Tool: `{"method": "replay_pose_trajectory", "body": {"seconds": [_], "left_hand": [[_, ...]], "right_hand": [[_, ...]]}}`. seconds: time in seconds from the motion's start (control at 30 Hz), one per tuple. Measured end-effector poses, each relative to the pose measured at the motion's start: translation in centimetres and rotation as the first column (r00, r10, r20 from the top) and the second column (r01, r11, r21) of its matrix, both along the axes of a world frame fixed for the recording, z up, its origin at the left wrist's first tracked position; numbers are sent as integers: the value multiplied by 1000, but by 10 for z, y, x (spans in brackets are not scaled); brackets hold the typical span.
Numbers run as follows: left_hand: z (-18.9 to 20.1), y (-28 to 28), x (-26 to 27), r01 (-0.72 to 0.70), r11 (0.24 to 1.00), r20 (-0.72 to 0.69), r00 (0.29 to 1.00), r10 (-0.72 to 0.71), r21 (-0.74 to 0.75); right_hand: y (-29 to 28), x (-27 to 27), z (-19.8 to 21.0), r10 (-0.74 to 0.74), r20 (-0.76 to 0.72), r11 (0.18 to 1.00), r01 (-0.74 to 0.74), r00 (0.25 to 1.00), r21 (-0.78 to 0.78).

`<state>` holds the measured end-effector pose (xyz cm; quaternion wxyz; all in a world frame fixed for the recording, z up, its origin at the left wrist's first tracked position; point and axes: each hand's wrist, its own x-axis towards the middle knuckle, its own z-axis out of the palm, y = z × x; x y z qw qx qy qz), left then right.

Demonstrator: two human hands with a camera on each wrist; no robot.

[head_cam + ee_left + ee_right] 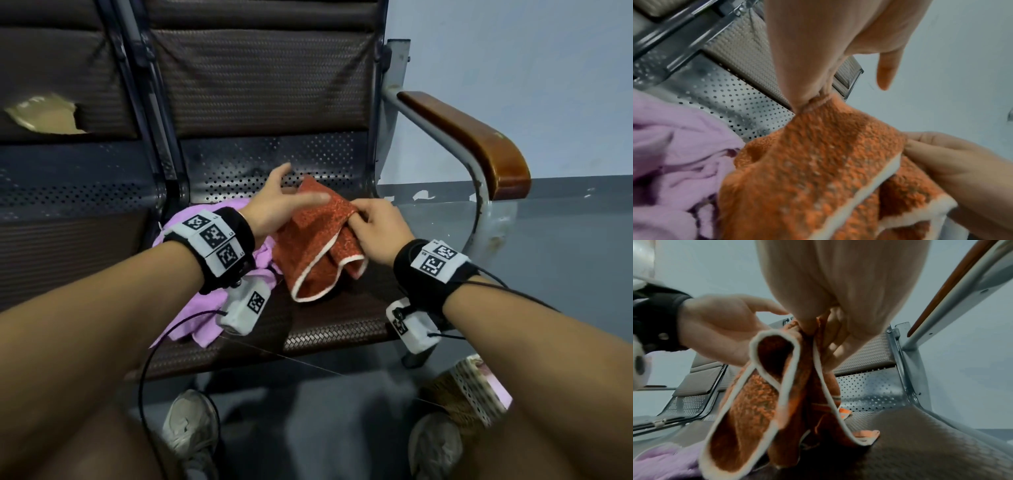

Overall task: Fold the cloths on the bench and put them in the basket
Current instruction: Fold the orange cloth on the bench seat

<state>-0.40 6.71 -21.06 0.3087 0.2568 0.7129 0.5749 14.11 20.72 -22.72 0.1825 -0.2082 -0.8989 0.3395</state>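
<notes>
The worktop (329,329) was a metal seat with a brown woven pad and a perforated steel back edge; its far left side ran out of the head view, and a torn patch showed pale stuffing on the neighbouring backrest (44,114). A wooden armrest (479,144) curved down on the right.

The purple cloth (191,318) lay crumpled on the left of the seat pad, much of it hidden under the person's left forearm and wrist camera, so its full shape could not be made out. Beside it, touching its edge, the orange cloth (315,246) with a white border hung lifted off the pad, doubled over loosely, its lower loop drooping toward the seat.

The left hand (274,209) pinched the upper corner of the orange cloth; the left wrist view showed fabric bunched between thumb and one finger while another finger pointed free. The right hand (380,229) had its grip pinched on the cloth's right edge, fingers curled round the fold; the right wrist view was filled by the palm, and which fingertips actually pressed the cloth was hard to tell there.

Down by the person's right knee, a basket (476,394) with a lace-like rim stood on the floor, mostly cut off by the right forearm; something pink showed inside. Two pale shoes (191,421) showed below the seat, blurred.
</notes>
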Motion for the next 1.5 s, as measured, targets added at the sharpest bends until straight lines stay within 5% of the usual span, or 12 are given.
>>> {"method": "replay_pose_trajectory", "body": {"seconds": [0.17,0.37,0.47,0.6,0.67,0.77,0.83,0.9,1.0,1.17,1.3,1.5], "left_hand": [[-24,-11,12,45,970,-499,851,-163,-239],[-16,-8,8,-253,958,-839,544,24,-137],[-10,-6,7,-345,927,-918,397,1,-148],[-13,-2,2,-314,944,-824,558,96,-103],[-11,-1,0,-306,949,-692,701,171,-76],[-4,-1,-1,-268,963,-417,876,244,0],[-3,-3,0,-223,975,-435,878,198,-6],[-7,-5,-4,-215,972,-543,829,132,-93],[-15,-11,-14,-337,930,-616,767,181,-146],[-16,-25,-31,-518,838,-591,735,333,-172],[-15,-30,-36,-559,790,-552,754,357,-252],[-12,-24,-26,-459,885,-207,876,435,-83]], "right_hand": [[-4,-10,8,-38,-164,997,25,986,-78],[3,-12,19,-78,-210,997,71,975,-42],[8,-10,16,-101,-231,994,106,968,8],[9,-9,9,-42,-171,997,54,984,64],[12,-7,2,-6,60,987,-4,998,159],[16,-4,-10,-39,424,970,-67,905,233],[18,-3,-9,-73,327,979,6,942,203],[18,-3,-3,-69,68,991,61,995,117],[10,-1,7,68,-106,995,-59,992,81],[-17,-1,-3,307,202,896,-354,930,267],[-34,3,-29,241,576,857,-450,781,252],[-42,-1,-58,134,551,870,-363,824,332]]}}
